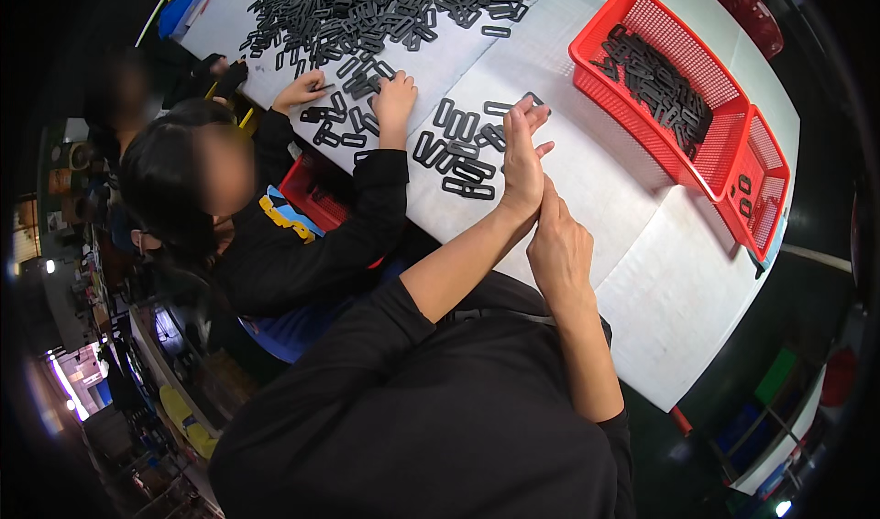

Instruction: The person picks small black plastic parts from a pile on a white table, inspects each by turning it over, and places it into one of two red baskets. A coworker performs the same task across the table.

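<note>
My left hand (523, 157) is open, fingers straight; my right hand (557, 249) presses its wrist, empty. Bare white tabletop (642, 272) lies right, before the red baskets (683, 98); black frames (463, 152) crowd left.

workshop | sorting table (642, 272) | black parts heap (385, 6) | red baskets (660, 70)

The person wears a black short-sleeved top of plain, matte fabric with no visible print or marking. The sleeves end above the elbows, leaving both forearms bare. The left sleeve hem sits close around the upper arm; the right sleeve hem lies just above the elbow. The fabric shows soft folds across the chest and shoulders. Both hands, the left hand (522, 157) and the right hand (559, 249), are bare: no gloves, rings, watch or wristband are visible on either hand or wrist.
</note>
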A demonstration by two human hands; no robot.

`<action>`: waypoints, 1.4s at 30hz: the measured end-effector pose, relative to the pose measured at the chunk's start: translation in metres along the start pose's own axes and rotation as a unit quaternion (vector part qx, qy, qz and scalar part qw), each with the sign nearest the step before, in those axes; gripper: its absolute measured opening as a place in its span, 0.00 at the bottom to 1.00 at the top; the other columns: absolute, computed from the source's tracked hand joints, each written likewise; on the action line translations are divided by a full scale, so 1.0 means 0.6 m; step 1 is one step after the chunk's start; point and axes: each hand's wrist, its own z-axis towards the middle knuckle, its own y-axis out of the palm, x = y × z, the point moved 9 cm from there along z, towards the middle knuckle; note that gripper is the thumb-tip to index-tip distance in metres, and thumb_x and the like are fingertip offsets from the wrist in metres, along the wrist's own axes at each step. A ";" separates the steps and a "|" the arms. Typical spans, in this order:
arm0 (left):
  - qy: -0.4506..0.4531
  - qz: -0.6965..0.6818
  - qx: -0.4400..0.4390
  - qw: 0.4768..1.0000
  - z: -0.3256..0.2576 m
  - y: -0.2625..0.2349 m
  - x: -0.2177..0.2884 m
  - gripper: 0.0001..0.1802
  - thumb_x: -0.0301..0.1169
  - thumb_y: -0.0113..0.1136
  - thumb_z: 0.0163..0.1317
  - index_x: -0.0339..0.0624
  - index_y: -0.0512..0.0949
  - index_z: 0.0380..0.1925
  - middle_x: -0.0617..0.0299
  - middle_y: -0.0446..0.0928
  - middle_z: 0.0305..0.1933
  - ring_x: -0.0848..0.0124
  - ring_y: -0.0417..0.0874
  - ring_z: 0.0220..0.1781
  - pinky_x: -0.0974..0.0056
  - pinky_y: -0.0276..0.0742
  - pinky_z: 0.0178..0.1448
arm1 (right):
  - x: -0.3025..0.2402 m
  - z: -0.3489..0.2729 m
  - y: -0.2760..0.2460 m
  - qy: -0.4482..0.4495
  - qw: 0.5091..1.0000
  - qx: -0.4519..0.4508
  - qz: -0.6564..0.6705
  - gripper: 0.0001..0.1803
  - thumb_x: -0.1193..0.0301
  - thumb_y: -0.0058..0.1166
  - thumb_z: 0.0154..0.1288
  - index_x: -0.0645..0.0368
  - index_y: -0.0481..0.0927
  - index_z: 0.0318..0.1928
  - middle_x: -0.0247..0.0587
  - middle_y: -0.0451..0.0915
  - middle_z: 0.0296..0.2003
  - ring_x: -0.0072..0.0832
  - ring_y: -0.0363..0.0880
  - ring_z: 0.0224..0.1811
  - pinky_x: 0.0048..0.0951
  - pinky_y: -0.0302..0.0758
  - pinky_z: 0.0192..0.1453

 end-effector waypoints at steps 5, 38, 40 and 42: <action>-0.100 -0.064 0.000 0.993 0.011 -0.027 -0.041 0.36 0.59 0.25 0.65 0.42 0.57 0.60 0.55 0.62 0.60 0.64 0.59 0.64 0.52 0.59 0.60 | -0.015 0.004 0.012 -0.052 0.998 -0.023 -0.028 0.23 0.78 0.45 0.51 0.67 0.67 0.52 0.45 0.77 0.27 0.38 0.78 0.21 0.34 0.73 0.23; -0.144 0.347 -0.304 0.876 0.041 0.066 -0.062 0.10 0.29 0.60 0.55 0.38 0.77 0.37 0.66 0.75 0.23 0.79 0.75 0.19 0.75 0.65 0.22 | 0.221 -0.007 -0.016 0.285 0.804 0.086 0.515 0.19 0.68 0.48 0.65 0.66 0.69 0.53 0.40 0.78 0.33 0.22 0.79 0.30 0.19 0.72 0.27; -0.174 0.280 -0.319 0.889 -0.014 0.078 -0.030 0.10 0.31 0.59 0.58 0.36 0.77 0.37 0.68 0.75 0.23 0.82 0.73 0.19 0.79 0.62 0.20 | 0.198 -0.014 -0.019 0.265 0.795 0.075 0.540 0.17 0.69 0.49 0.64 0.66 0.71 0.49 0.39 0.78 0.32 0.21 0.79 0.30 0.18 0.71 0.27; -0.202 0.255 -0.317 0.891 -0.040 0.080 -0.016 0.11 0.33 0.57 0.60 0.35 0.77 0.37 0.67 0.74 0.24 0.81 0.74 0.19 0.79 0.63 0.20 | 0.188 -0.023 -0.022 0.253 0.785 0.078 0.560 0.12 0.69 0.51 0.63 0.67 0.75 0.42 0.38 0.79 0.28 0.19 0.78 0.29 0.18 0.71 0.27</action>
